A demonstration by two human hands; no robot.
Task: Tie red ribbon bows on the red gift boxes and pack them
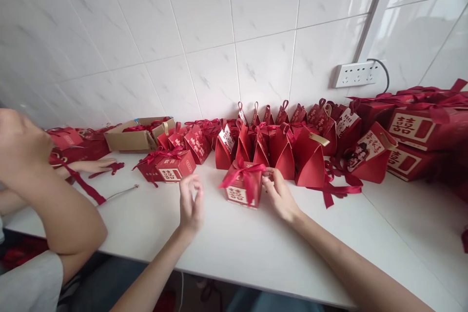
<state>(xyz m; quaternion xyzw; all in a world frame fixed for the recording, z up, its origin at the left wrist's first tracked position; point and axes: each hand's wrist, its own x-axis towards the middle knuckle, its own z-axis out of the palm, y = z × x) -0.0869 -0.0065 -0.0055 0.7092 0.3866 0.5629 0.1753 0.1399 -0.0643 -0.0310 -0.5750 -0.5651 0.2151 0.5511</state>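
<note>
A small red box (237, 194) with white patches and a red ribbon bow on top stands on the white table, in front of a row of red pointed boxes. My right hand (281, 194) is at its right side, fingers curled and touching the box edge. To its left, apart from it, my left hand (192, 202) is raised over the table with bent, separated fingers and nothing in them. Just behind my left hand sits another red box (170, 168) with a ribbon, a white patch facing forward.
Red pointed boxes (281, 153) line the wall. Larger red boxes (413, 129) are stacked at the right. An open cardboard box (131, 141) stands left, near another person's arm (69, 209) and a loose ribbon (86, 185). A power strip (356, 74) is on the wall.
</note>
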